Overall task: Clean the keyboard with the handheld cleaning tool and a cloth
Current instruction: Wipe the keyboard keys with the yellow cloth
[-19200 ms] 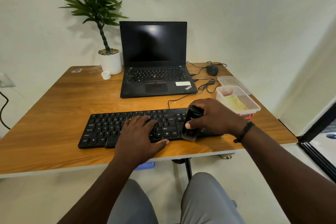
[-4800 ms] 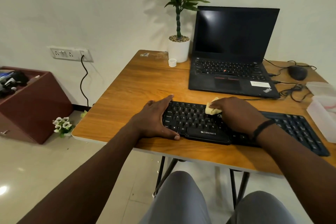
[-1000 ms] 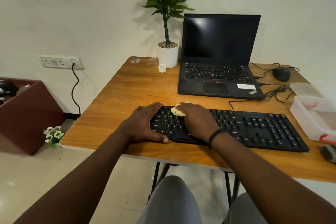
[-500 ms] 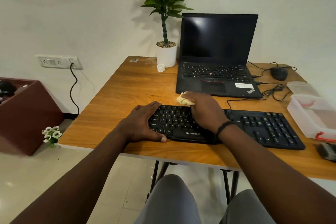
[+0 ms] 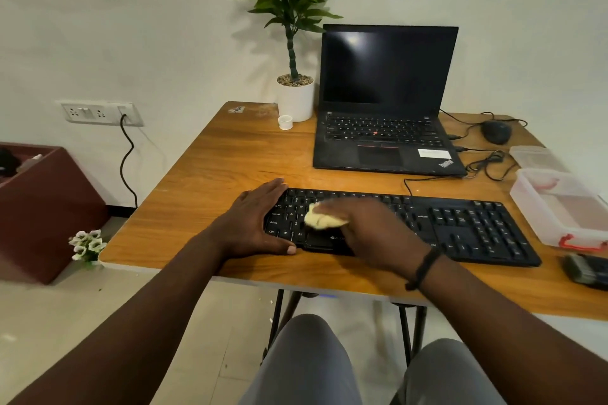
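- Keyboard (image 5: 460,230) lies black and long across the near side of the wooden table (image 5: 230,161), parallel to the front edge and close to it.
- My right hand (image 5: 365,227) is over the left-centre keys with its fingers curled round a small yellow cloth (image 5: 320,217), pinching it into a wad; the hand is motion-blurred, so I read it as mid-wipe.
- My left hand (image 5: 253,223) lies flat and spread on the keyboard's left end, thumb along the front edge, bracing it.
- To wipe well, I judge I should keep the left hand's weight on so the board cannot skate, and run the cloth along the key rows rather than across them, with light pressure so no keycap catches.
- The right half and number pad look the larger stretch left to cover.
- Cleaning tool (image 5: 589,270), dark, lies at the table's right front edge, near the keyboard's right end; a wide sweep could nudge it off.
- A clear plastic box (image 5: 556,207) sits just beside the keyboard's right end, limiting room there.
- Behind, the open laptop (image 5: 385,102) and a loose cable (image 5: 424,179) sit near the back edge of the keys.
- Open tabletop lies to the left.
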